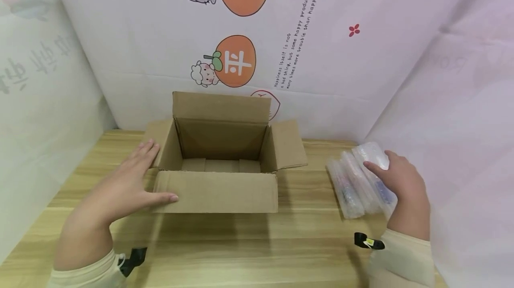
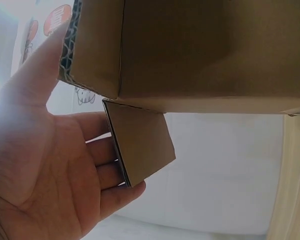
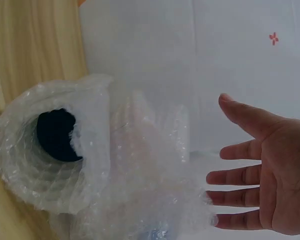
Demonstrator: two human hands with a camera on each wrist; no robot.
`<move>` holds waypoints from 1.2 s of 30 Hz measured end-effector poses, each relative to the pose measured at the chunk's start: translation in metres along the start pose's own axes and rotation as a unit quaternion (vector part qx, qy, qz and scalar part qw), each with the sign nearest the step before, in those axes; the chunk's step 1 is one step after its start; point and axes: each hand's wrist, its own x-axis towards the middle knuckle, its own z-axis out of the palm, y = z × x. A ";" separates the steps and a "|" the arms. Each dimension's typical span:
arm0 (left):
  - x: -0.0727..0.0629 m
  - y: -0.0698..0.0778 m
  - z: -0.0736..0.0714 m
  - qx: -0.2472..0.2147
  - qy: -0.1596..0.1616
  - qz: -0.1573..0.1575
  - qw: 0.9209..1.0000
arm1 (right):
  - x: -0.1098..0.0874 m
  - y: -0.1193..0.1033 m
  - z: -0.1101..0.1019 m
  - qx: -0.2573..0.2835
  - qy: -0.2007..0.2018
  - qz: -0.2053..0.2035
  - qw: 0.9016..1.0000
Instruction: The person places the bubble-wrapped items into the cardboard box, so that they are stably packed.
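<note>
Step in hand, by the look of it: you steady the cardboard box (image 1: 222,138) and reach for the bubble-wrapped packets. Box sits near the back edge of the surface (image 1: 209,257), left of middle, all four flaps folded out.

Left hand (image 1: 130,183): fingers extended and loose against the left flap (image 1: 163,134), thumb over the left corner of the front flap (image 1: 217,192); steadying, no real grip.

Right hand (image 1: 401,176): thumb and fingers well spread, nothing held, at the rightmost packet (image 1: 380,190). Can't tell if the fingertips actually touch the wrap. Middle packet (image 1: 359,181) and left packet (image 1: 346,190) lie right beside it, all near the surface's back right corner. A dark round end (image 3: 59,135) shows inside one wrapped roll; other contents too blurred.

Next move, my judgement: bring your thumb and fingers together round one packet, lightly, since the wrap probably slips and squashes.

In the way: the neighbouring packets crowd your thumb side, and the right sheet (image 1: 466,154) stands close on the other. The right flap (image 1: 288,144) juts out toward the packets. Printed back sheet (image 1: 333,65) rises just behind the box.
</note>
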 end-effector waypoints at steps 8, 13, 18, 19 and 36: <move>-0.001 0.001 -0.002 0.000 0.000 0.001 1.000 | 0.010 0.011 0.008 -0.022 -0.056 0.011 0.998; -0.002 0.001 -0.002 0.004 0.000 0.000 1.000 | 0.014 0.013 0.011 -0.023 -0.084 0.013 0.996; -0.002 0.002 -0.002 0.005 -0.004 -0.003 1.000 | 0.016 0.016 0.014 -0.022 -0.095 0.020 0.995; -0.002 0.001 -0.002 0.005 -0.004 -0.004 1.000 | 0.016 0.016 0.014 -0.022 -0.096 0.022 0.995; -0.002 0.002 -0.002 0.009 -0.008 -0.009 1.000 | 0.016 0.015 0.010 -0.013 -0.042 0.043 0.998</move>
